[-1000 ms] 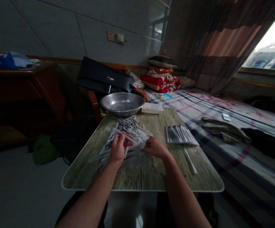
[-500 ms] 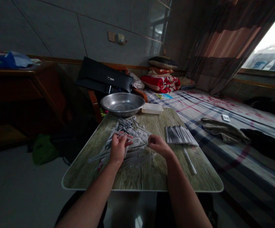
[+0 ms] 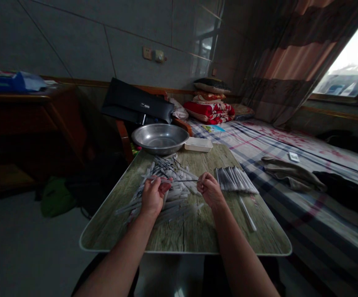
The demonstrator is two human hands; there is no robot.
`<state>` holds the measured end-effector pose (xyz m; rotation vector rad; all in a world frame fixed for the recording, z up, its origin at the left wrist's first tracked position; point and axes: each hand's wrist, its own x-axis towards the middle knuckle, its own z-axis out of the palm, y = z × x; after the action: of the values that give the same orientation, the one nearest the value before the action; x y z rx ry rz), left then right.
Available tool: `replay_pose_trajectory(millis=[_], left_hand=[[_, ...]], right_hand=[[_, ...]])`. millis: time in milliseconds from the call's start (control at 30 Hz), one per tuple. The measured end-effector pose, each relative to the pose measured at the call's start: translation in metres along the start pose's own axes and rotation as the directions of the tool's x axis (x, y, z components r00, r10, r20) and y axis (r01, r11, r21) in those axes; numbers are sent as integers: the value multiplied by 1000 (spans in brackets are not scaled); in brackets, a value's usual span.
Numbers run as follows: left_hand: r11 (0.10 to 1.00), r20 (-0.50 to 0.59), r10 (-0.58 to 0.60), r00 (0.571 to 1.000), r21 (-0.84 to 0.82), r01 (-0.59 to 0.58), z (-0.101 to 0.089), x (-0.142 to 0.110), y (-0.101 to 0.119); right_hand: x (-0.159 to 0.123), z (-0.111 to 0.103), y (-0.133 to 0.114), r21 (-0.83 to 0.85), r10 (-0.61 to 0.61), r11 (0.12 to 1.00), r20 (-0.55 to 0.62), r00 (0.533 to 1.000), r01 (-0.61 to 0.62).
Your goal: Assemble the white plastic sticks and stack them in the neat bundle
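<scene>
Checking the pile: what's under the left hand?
The left hand rests over loose thin white sticks on the wood-grain tabletop; what lies directly beneath the palm is covered and cannot be seen.

I'm working from a dim room here, lit almost entirely by the window [image 3: 345,78] at the right, which blows out to white behind the curtain [image 3: 277,70]. The desk [image 3: 27,123] at the left sinks into deep shadow, and the floor [image 3: 27,247] stays murky and grey. A soft sheen lies across the steel basin [image 3: 160,138]. The pile of white sticks [image 3: 175,202] looks grainy, its fine edges smeared. Wide-lens distortion bends the wall lines and stretches the counter [image 3: 191,237] toward the frame's edges.
</scene>
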<state>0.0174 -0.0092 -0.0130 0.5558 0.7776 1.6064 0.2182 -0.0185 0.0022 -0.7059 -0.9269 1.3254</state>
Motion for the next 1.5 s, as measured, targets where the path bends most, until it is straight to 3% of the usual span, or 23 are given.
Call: replay_pose_trajectory(millis=[300,467,567,700,867,1167,1333,1500], left_hand=[[1000,10,22,1000,8,-22,2,-2,-1],[1000,-40,14,999,21,-14,1,-1,4],[997,-34,5,999,73,-3,3,-5,6],[976,74,-113,991,197,97,8,-14,6],[961,90,-237,967,170,219,11,-19,10],[920,155,-392,907,56,388,13,-24,6],[934,160,-349,923,-23,357,10,-17,12],[960,23,-206,978,-189,206,3,-1,34]], right_hand=[[-1,4,8,-2,10,1000,18,1000,-10],[-4,7,7,64,49,997,26,998,-51],[-4,8,14,-9,93,996,73,993,-93],[-6,13,25,-123,154,983,171,973,-134],[-12,18,26,23,204,975,286,936,-220],[-10,17,31,40,188,978,261,947,-206],[-12,21,25,-1,225,973,255,941,-232],[-7,22,12,-162,186,973,146,972,-162]])
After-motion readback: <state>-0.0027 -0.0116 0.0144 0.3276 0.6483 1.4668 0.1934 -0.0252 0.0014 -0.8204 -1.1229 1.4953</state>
